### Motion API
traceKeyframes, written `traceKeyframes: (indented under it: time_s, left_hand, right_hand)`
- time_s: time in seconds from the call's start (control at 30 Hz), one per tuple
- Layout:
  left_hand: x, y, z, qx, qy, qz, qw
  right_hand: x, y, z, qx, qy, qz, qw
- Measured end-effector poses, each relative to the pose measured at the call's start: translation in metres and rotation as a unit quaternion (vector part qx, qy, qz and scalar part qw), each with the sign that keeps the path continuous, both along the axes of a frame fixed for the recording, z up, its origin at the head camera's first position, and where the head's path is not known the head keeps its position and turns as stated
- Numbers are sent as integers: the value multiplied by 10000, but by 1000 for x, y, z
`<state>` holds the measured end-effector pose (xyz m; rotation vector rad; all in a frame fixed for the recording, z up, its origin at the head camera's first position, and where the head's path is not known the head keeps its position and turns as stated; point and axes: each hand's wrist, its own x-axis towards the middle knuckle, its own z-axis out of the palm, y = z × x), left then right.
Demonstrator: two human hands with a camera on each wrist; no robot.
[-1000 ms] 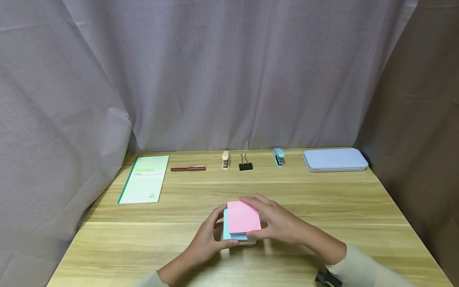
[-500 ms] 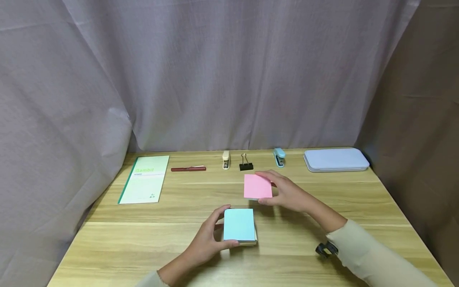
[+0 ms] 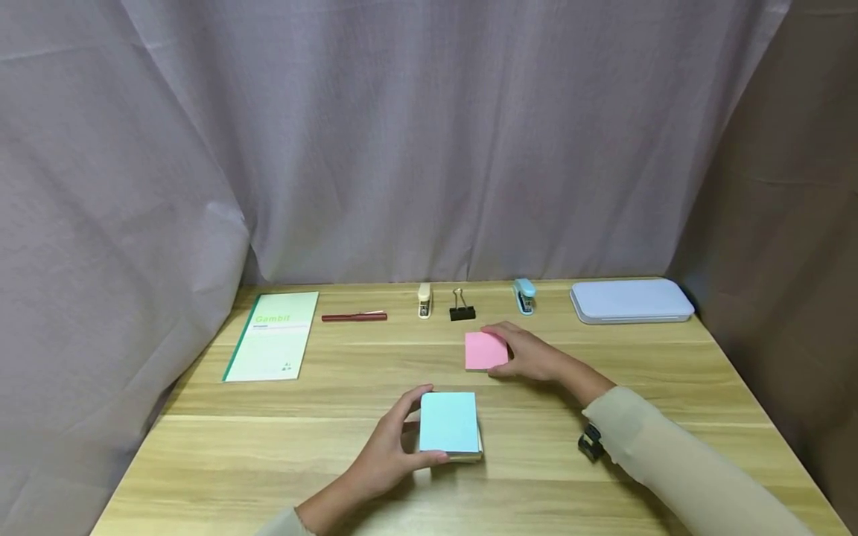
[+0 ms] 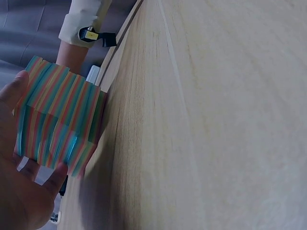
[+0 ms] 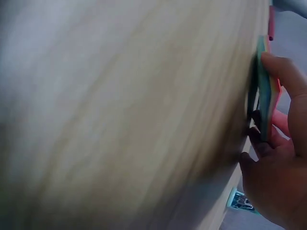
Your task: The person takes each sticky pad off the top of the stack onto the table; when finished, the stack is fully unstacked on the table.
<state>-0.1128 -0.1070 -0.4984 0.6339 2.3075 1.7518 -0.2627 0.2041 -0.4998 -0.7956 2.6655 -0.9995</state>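
A thick stack of sticky notes (image 3: pixel 447 422) with a light blue top sits near the front middle of the table. My left hand (image 3: pixel 382 450) grips it from the left, thumb at the near edge and fingers at the far edge. Striped coloured layers show along the stack's sides (image 4: pixel 62 115) in the left wrist view. Farther back and to the right, my right hand (image 3: pixel 529 356) pinches a thinner, pink-topped sticky note pad (image 3: pixel 485 351) by its right side. The right wrist view shows that pad (image 5: pixel 266 91) edge-on, low over the table; whether it touches the wood is unclear.
Along the back of the wooden table (image 3: pixel 268 461) lie a green notebook (image 3: pixel 271 339), a dark red pen (image 3: pixel 354 317), a cream stapler (image 3: pixel 424 301), a black binder clip (image 3: pixel 462 311), a light blue stapler (image 3: pixel 524 296) and a pale blue case (image 3: pixel 632 301). Grey curtains (image 3: pixel 402 149) hang behind.
My right hand has lifted the pink-topped pad off the blue-topped stack and carried it back and right, then lower toward the table. My left hand has stayed around the stack.
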Motion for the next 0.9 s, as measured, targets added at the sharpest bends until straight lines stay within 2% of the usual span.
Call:
traceKeyframes:
  time_s: [0.2,0.53,0.7,0.9]
  left_hand:
    - [2,0,-2,-10,-18,1,10000]
    - [-1,0,-1,44,-16,-53,10000]
    - [-1,0,-1,42,38,-122,9999]
    - [-1,0,-1,-11,51,-101,9999]
  right_hand:
    - [1,2,-7,148,121,72,9998]
    - [2,1,1,224,178,-33,9996]
    - [13,-2,17,130,140,-109,9998]
    - [44,-14,50,-179,63,23,9998]
